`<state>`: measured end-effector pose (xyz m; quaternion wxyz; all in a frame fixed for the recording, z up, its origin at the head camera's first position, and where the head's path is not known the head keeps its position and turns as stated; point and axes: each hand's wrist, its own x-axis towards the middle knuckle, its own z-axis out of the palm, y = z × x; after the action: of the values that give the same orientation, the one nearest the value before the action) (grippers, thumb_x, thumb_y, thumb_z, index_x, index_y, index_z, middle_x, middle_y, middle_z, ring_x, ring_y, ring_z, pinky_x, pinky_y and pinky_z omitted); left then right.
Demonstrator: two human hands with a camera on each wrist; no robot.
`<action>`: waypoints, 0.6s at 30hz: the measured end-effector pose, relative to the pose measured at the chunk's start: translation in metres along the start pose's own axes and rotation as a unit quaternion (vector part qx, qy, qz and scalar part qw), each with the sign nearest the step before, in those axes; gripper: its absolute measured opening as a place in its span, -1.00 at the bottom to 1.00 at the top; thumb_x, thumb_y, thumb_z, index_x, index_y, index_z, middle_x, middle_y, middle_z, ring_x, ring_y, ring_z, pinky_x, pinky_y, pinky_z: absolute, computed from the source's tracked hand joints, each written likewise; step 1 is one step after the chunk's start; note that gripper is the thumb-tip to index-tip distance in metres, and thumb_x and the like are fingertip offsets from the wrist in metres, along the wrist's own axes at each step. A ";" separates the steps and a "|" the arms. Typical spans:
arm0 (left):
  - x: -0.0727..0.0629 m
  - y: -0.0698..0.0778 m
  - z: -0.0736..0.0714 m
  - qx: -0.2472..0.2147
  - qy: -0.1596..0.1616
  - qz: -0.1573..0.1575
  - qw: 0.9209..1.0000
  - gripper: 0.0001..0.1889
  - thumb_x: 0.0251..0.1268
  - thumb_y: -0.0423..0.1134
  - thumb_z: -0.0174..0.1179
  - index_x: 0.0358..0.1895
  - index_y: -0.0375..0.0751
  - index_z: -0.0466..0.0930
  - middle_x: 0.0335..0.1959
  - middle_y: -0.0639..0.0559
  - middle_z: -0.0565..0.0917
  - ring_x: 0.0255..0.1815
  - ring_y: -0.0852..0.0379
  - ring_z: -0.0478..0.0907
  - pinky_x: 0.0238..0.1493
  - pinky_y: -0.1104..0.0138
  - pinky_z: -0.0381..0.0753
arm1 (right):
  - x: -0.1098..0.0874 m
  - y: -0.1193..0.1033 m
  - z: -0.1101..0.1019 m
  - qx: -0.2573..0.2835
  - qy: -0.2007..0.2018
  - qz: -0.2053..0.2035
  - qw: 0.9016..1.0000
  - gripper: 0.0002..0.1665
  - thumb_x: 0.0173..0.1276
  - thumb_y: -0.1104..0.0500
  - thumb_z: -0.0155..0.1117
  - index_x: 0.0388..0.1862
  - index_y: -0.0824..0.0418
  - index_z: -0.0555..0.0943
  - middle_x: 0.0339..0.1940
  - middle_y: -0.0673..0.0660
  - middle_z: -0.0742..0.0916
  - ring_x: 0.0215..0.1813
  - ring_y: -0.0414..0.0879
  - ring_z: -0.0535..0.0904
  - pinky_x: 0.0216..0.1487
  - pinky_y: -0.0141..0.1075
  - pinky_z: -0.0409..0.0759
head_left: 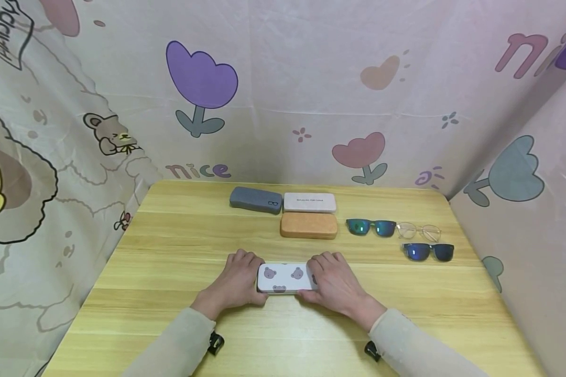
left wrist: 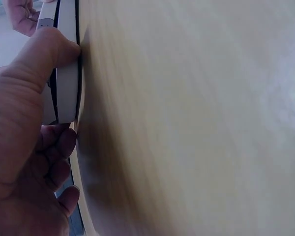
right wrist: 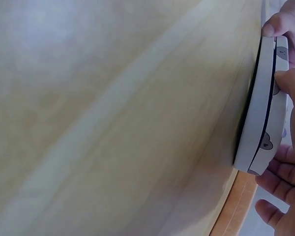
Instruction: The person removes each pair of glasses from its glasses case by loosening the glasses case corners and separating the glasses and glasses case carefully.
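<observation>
A white glasses case (head_left: 283,278) printed with bear heads lies lengthwise on the table between both hands. My left hand (head_left: 237,280) grips its left end, thumb at the front edge and fingers round the back. At the right end my right hand (head_left: 338,284) holds it the same way, covering part of the lid. In the left wrist view a narrow dark gap runs between the lid and base of the case (left wrist: 67,98). The right wrist view has the right thumb (right wrist: 285,81) on the lid's edge, beside the dark seam. The case's inside is hidden.
Behind stand a blue-grey case (head_left: 256,200), a pale case (head_left: 309,202) and an orange-brown case (head_left: 308,225). To their right lie green-lensed sunglasses (head_left: 371,227), thin-framed glasses (head_left: 407,230) and blue-lensed sunglasses (head_left: 420,252). A printed curtain (head_left: 273,68) surrounds the wooden table (head_left: 170,251).
</observation>
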<state>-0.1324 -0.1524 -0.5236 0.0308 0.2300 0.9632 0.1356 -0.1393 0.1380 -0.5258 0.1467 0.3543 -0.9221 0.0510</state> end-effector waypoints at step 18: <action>-0.001 0.000 -0.001 -0.024 -0.007 -0.006 1.000 -0.19 -0.13 0.18 0.53 0.17 -0.29 0.59 0.02 -0.07 0.63 0.12 -0.08 0.41 0.23 0.01 0.38 | 0.008 0.008 -0.004 0.035 -0.022 -0.006 0.999 -0.17 0.23 -0.53 0.36 0.00 0.17 0.70 -0.05 0.11 0.79 0.03 -0.01 0.63 0.09 -0.12 0.54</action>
<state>-0.1316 -0.1529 -0.5227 0.0439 0.2242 0.9608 0.1572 -0.1490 0.1393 -0.5199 0.1142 0.3657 -0.9206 0.0751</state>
